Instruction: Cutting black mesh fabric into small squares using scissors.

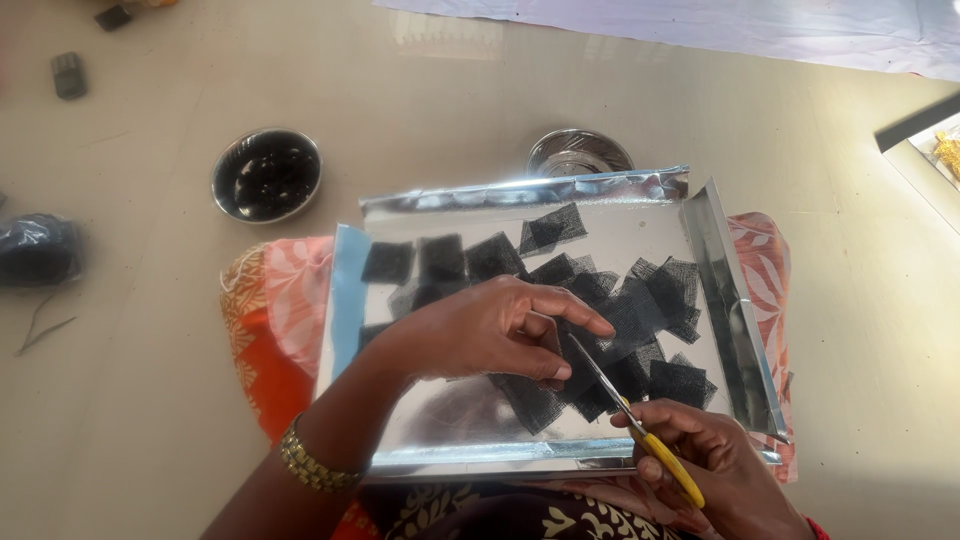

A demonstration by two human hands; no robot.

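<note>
Right hand (715,465), nearest, grips yellow-handled scissors (640,435), blades up-left. Silver tray (735,300) lies under both hands, on an orange cloth (265,330). Left hand (480,330) pinches a black net square (560,375) at the blades; more squares (545,232) lie scattered beyond. Net looks light, limp, easily frayed: best held by an edge. Two steel bowls (267,175) sit farther out.

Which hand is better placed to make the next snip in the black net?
Right, probably: the right hand holds the scissors, blades at the net piece. The left hand only pinches that piece.
</note>
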